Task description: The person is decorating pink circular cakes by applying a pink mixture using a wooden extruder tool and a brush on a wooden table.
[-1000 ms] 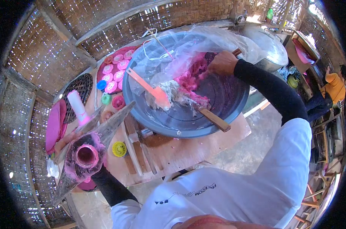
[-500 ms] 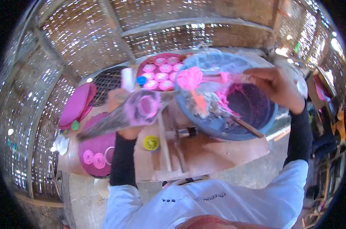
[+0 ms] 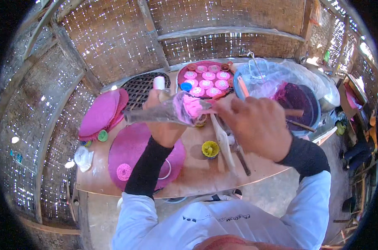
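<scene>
Your left hand [image 3: 168, 130] is wrapped around the wooden tool [image 3: 155, 112], which lies across your front above the desk [image 3: 193, 177], its ring-shaped mouth on the right. Your right hand [image 3: 259, 125] has its fingers closed on a thin strip [image 3: 206, 109], blurred, that reaches to the pink paste [image 3: 192, 104] at that mouth. Half a second ago you had this hand over the basin [image 3: 313, 102] with the lump well apart from the tool; now the two meet, so you seem to have gone from fetching paste to loading it. How deep it sits, you cannot tell from here.

Just beyond your left fingers stands a white cylinder [image 3: 159, 83]. Below the mouth, nearer you, is a yellow mould [image 3: 210, 149], with sticks [image 3: 225, 143] beside it. Under your left forearm lies a pink mat [image 3: 132, 143] bearing a lacy piece [image 3: 124, 171] and a white ring [image 3: 165, 170].

Farther out, a tray of lacy pieces [image 3: 208, 75] sits near the wall, a blue cup [image 3: 186, 86] at its edge. The basin is to the right, an orange spatula [image 3: 242, 86] leaning at its near-left rim.
</scene>
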`<control>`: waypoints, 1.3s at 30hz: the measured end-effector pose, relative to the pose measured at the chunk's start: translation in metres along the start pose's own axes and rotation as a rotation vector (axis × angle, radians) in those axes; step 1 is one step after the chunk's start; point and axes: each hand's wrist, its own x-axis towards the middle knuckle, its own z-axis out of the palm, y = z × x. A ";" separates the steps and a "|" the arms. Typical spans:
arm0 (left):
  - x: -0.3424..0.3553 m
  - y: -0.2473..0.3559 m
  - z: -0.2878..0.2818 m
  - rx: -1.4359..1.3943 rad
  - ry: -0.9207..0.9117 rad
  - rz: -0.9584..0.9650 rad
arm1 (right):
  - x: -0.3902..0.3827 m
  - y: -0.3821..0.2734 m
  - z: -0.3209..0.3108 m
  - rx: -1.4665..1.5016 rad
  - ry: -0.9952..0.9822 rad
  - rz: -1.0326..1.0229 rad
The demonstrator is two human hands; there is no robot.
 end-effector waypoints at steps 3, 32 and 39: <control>-0.004 -0.021 -0.010 0.106 -0.038 0.032 | -0.003 -0.029 0.010 -0.111 0.076 -0.042; -0.049 -0.067 0.016 0.963 0.163 0.239 | -0.047 -0.042 0.096 1.145 0.205 0.675; -0.049 -0.053 0.029 0.465 0.010 -0.005 | -0.040 -0.064 0.095 0.964 0.241 0.677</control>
